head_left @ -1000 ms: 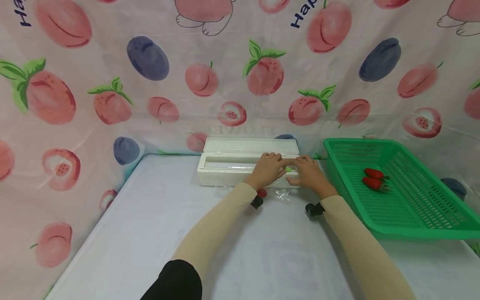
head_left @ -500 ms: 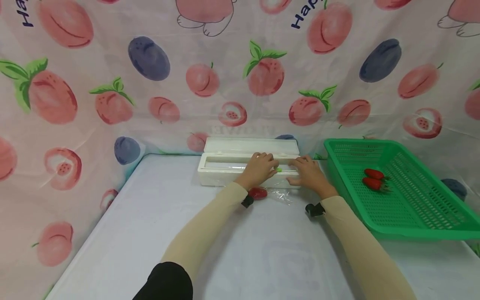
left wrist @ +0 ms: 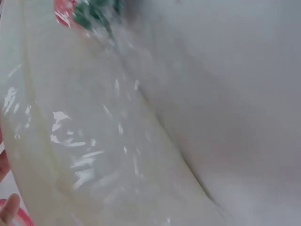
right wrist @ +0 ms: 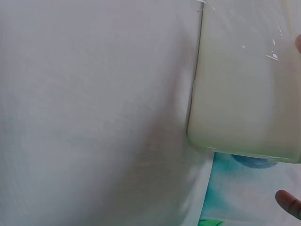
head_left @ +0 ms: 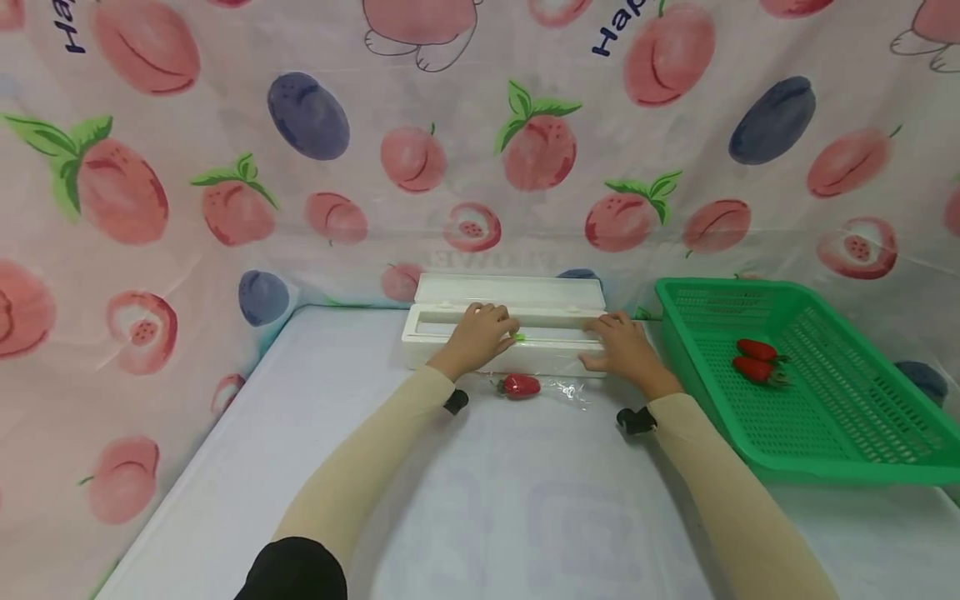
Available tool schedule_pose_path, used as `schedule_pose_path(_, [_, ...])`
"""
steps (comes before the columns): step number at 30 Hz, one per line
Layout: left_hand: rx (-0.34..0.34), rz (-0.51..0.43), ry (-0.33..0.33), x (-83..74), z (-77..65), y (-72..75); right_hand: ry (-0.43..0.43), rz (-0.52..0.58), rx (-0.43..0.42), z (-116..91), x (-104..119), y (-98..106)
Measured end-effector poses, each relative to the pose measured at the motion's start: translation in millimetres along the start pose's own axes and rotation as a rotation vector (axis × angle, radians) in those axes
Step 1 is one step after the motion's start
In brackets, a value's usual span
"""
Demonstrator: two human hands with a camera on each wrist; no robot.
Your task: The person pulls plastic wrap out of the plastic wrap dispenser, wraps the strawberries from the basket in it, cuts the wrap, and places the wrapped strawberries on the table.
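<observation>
A long white cling film box (head_left: 540,361) with its lid raised stands at the back of the table. My left hand (head_left: 480,337) pinches the small green slider (head_left: 519,337) on the box's front rim, near the middle. My right hand (head_left: 624,350) grips the box's right end, thumb on the front face and fingers over the top. A red strawberry (head_left: 519,386) lies before the box under clear film (head_left: 566,390). In the left wrist view, the film (left wrist: 84,160) drapes down the box front, and the strawberry's green leaves (left wrist: 96,12) show at the top.
At the right stands a green basket (head_left: 847,473) with two red strawberries (head_left: 757,362) in it. Behind the table hangs a fruit-printed cloth (head_left: 465,167), close to the raised lid (head_left: 510,292). The white tabletop (head_left: 480,492) spreads in front of the box.
My left hand has slid leftward along the box with the green slider, uncovering the strawberry in front. My right hand has stayed at the right end.
</observation>
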State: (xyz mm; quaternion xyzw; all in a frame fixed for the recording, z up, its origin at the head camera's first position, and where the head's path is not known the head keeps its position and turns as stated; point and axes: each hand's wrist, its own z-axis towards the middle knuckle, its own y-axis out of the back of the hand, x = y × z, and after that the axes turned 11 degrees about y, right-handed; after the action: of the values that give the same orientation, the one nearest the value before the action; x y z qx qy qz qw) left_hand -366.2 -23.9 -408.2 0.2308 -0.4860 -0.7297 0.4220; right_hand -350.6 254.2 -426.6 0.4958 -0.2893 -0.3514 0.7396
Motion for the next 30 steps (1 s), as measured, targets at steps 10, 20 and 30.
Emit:
schedule_pose_path(10, [0.061,-0.058,0.08,-4.5,-2.3,6.2,-0.01,0.003,0.011,-2,0,-4])
schedule_pose_path(20, [0.0,-0.091,0.081,-7.9,-0.4,0.6,-0.009,0.017,0.018,0,0,-4])
schedule_pose_path(30, [-0.091,-0.103,0.096,27.5,-20.4,-0.1,0.003,0.005,-0.007,0,-1,-3])
